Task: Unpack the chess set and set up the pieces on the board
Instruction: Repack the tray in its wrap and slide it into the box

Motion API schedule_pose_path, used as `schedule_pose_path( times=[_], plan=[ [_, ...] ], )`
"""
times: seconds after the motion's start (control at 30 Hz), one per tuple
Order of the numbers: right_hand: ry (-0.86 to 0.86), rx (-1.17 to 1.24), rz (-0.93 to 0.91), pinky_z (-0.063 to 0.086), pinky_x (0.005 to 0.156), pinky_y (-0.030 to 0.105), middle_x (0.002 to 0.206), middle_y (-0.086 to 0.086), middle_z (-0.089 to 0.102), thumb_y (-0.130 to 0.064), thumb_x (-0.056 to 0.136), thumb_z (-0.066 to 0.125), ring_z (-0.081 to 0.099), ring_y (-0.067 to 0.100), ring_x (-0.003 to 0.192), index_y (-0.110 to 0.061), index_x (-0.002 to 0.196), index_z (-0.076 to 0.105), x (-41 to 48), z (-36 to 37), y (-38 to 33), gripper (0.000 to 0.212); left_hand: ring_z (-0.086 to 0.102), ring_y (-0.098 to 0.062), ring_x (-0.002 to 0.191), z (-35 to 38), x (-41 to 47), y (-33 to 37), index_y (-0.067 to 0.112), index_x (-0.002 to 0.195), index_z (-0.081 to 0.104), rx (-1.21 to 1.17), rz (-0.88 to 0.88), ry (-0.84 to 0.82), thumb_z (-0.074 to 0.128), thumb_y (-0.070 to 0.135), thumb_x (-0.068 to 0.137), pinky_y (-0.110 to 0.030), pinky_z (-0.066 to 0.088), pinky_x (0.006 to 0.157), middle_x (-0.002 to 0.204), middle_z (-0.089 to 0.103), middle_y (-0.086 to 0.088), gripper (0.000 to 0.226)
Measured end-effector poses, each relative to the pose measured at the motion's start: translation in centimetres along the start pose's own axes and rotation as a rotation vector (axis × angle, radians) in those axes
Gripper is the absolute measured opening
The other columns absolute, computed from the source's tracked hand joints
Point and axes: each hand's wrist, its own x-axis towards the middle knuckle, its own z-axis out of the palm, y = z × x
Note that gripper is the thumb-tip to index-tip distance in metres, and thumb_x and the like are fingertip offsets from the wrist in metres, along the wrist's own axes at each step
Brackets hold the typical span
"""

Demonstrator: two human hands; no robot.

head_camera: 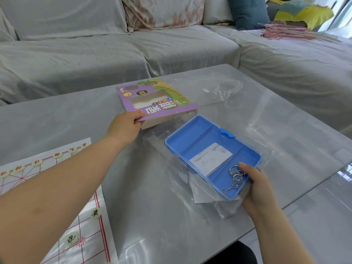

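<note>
Far left, the paper chess board (91,235) lies flat on the table's near-left part, and that is where we find the chessmen: a row of round white pieces (37,162) along its far edge, a single piece (96,213) by its right border and another piece (71,239) closer to us. Our left forearm reaches across above the board, and the left hand (125,128) pinches the near corner of the purple box (152,100), thumb on top, fingers tucked beneath. Just right of it sits the blue case (207,147) inside a clear wrapper, with a white leaflet (210,159) and a wire puzzle (235,174) in it. The right hand (261,189) grips its near end, thumb curled over the rim, other fingers hidden below. A loose clear bag (226,88) lies beyond, towards the far edge. Open glossy grey table (171,225) runs between board and case, and the table's right edge falls away near the case. Behind stands a grey-covered sofa (95,50) with a teal cushion (247,12).
</note>
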Motion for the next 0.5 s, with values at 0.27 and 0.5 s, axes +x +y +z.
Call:
schedule_pose_path(
  times=[0.27, 0.5],
  plan=[
    [0.058, 0.08, -0.003, 0.054, 0.072, 0.044, 0.102, 0.013, 0.065, -0.006, 0.086, 0.05, 0.065, 0.027, 0.08, -0.001, 0.127, 0.044, 0.1, 1.4, 1.5, 0.041, 0.053, -0.026, 0.11, 0.8, 0.2, -0.5, 0.004, 0.114, 0.063, -0.124, -0.027, 0.117, 0.049, -0.004, 0.086, -0.009, 0.029, 0.073, 0.118, 0.062, -0.012, 0.032],
    [0.073, 0.078, -0.001, 0.058, 0.059, 0.036, 0.093, 0.01, 0.067, -0.005, 0.086, 0.05, 0.069, 0.018, 0.062, -0.003, 0.124, 0.047, 0.2, 1.1, 2.5, 0.039, 0.053, -0.022, 0.086, 2.2, 0.9, -0.9, 0.0, 0.095, 0.068, -0.216, -0.137, 0.192, 0.055, -0.01, 0.077, -0.016, 0.032, 0.066, 0.105, 0.064, -0.017, 0.024]
  ],
)
